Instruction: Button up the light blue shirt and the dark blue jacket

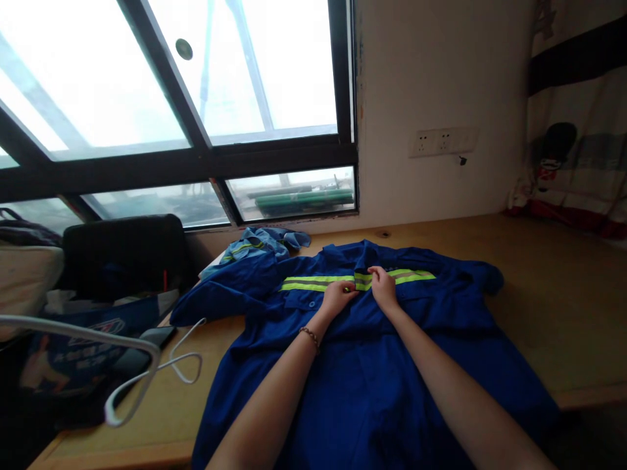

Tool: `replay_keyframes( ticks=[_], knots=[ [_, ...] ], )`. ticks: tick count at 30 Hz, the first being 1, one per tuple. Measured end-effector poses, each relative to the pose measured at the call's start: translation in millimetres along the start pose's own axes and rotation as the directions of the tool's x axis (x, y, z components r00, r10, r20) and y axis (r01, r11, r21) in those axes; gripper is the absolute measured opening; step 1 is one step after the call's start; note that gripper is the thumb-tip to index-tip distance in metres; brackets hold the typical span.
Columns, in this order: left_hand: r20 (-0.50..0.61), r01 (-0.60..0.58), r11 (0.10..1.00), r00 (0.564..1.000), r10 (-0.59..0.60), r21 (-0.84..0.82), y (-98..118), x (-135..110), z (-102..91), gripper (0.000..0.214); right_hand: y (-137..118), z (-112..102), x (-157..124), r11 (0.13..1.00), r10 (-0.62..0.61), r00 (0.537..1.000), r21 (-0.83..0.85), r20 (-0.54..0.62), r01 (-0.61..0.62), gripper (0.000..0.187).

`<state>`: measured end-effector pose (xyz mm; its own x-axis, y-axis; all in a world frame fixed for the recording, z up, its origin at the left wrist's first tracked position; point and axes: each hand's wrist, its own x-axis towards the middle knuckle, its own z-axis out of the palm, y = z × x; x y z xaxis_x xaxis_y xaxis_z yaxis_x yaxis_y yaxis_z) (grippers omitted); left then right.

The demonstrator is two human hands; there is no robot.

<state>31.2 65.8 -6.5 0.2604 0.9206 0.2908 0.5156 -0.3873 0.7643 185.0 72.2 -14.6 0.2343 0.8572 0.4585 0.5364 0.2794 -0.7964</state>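
A dark blue work jacket (362,365) lies spread front up on the wooden table, its collar toward the window wall. A yellow and grey reflective stripe (313,282) crosses its chest. At the middle of the chest, my left hand (337,297) pinches the front placket by the stripe, fingers closed on the cloth. Just right of it, my right hand (383,287) grips the placket's other side, slightly higher, thumb and fingers together. Any button between the fingers is hidden. A beaded bracelet (310,337) circles my left wrist.
A lighter blue garment (255,245) with a yellow stripe lies crumpled behind the jacket's left sleeve. A white cable (147,346) loops over the table's left side. Bags (83,352) and a black chair back (127,251) crowd the left. Wall sockets (443,141) and a curtain (578,130) are at right.
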Motion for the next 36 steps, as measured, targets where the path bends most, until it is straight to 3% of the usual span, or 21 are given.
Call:
replay_keyframes(
  ticks=[2,4,8,10,12,15,19,23,26,33,36],
  knots=[
    [-0.036,0.025,0.999,0.999,-0.027,-0.042,0.9,-1.8,-0.2,0.014,-14.1,-6.0,-5.9,0.996,-0.017,1.0,0.082,-0.022,0.019,0.025],
    [-0.055,0.119,0.964,0.989,-0.136,-0.236,1.7,-4.5,-0.5,0.017,-27.9,-11.5,-12.3,0.989,-0.035,0.999,0.144,0.028,0.031,0.023],
    [0.063,0.312,0.667,0.927,-0.37,-0.677,4.6,-9.9,-3.9,0.027,-45.6,-15.9,-23.2,0.976,-0.211,0.968,0.075,0.135,0.202,0.017],
    [0.143,0.349,0.552,0.913,-0.382,-0.757,6.3,-11.7,-6.9,0.03,-48.5,-14.6,-27.0,0.958,-0.283,0.942,0.017,0.182,0.285,0.013],
    [0.199,0.372,0.507,0.911,-0.362,-0.778,7.6,-12.6,-9.7,0.03,-48.1,-12.0,-29.5,0.957,-0.283,0.936,0.001,0.207,0.29,0.01],
    [0.23,0.391,0.491,0.906,-0.356,-0.778,8.3,-13.0,-11.5,0.03,-43.5,-7.6,-30.7,0.977,-0.215,0.959,0.037,0.182,0.212,0.008],
    [0.188,0.388,0.521,0.899,-0.395,-0.76,7.3,-13.0,-10.3,0.028,-35.7,-3.0,-29.1,0.992,-0.1,0.981,0.093,0.164,0.086,0.009],
    [0.169,0.383,0.544,0.9,-0.402,-0.746,4.6,-12.7,-9.2,0.03,-30.3,-0.9,-26.6,0.99,-0.054,0.987,0.136,0.148,0.034,0.011],
    [0.171,0.381,0.543,0.902,-0.397,-0.748,1.9,-12.2,-8.8,0.032,-25.0,0.6,-23.9,0.989,-0.044,0.985,0.15,0.166,0.019,0.012],
    [0.172,0.393,0.577,0.901,-0.399,-0.716,0.1,-10.8,-6.3,0.033,-6.1,6.6,-16.6,0.973,0.098,0.946,0.17,0.311,-0.156,0.02],
    [0.196,0.432,0.549,0.878,-0.437,-0.715,0.1,-10.2,-6.9,0.032,-5.4,7.4,-16.8,0.978,0.108,0.95,0.142,0.292,-0.155,0.019]
  ],
)
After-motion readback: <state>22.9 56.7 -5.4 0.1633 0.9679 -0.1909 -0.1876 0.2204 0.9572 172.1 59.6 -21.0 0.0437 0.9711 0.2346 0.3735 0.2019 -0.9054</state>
